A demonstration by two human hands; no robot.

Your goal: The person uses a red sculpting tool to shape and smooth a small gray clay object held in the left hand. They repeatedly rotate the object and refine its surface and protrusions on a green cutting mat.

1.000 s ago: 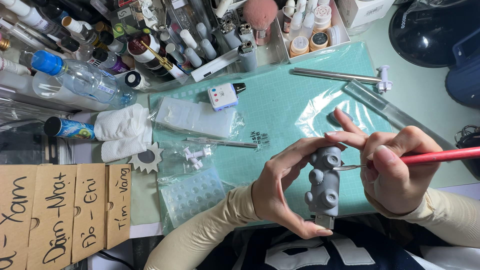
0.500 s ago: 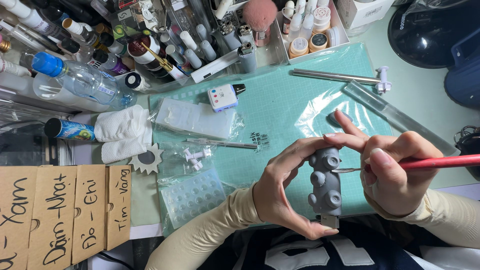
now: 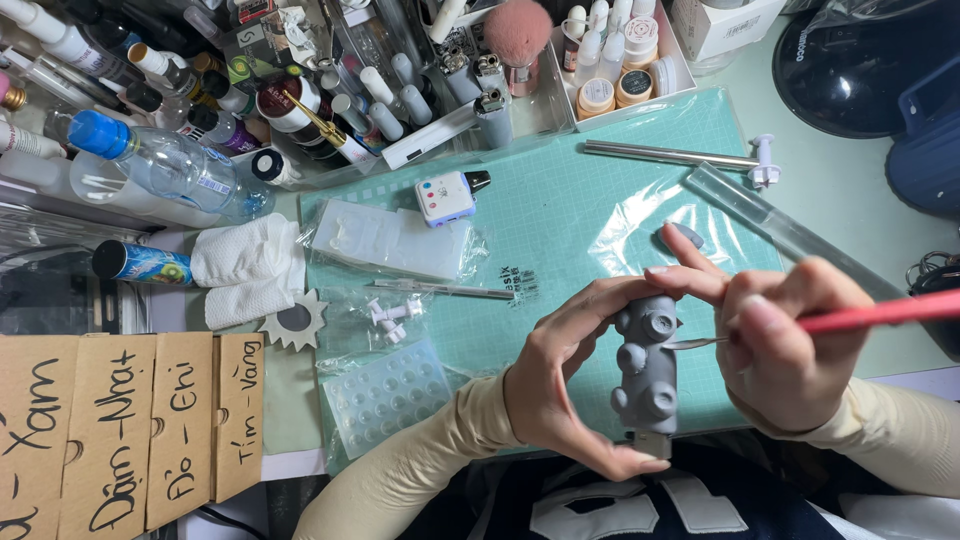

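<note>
A grey clay figure point(image 3: 646, 374) with round bumps stands upright above the green cutting mat point(image 3: 560, 210). My left hand point(image 3: 565, 380) grips it from the left, thumb under its base and fingers along its top. My right hand point(image 3: 785, 345) holds a red-handled sculpting tool point(image 3: 880, 312) whose thin metal tip point(image 3: 692, 343) touches the figure's right side. The index finger of that hand rests near the figure's head.
A clear bubble mould point(image 3: 385, 395) and small white parts point(image 3: 392, 316) lie left of the hands. A white cloth point(image 3: 248, 268), plastic bottle point(image 3: 165, 170), metal rod point(image 3: 668, 153), clear tube point(image 3: 760, 215), a crowded bottle tray point(image 3: 400, 90) and cardboard tags point(image 3: 130, 420) surround the mat.
The figure and both hands have shifted very slightly; the tool tip stays against the figure's right side.
</note>
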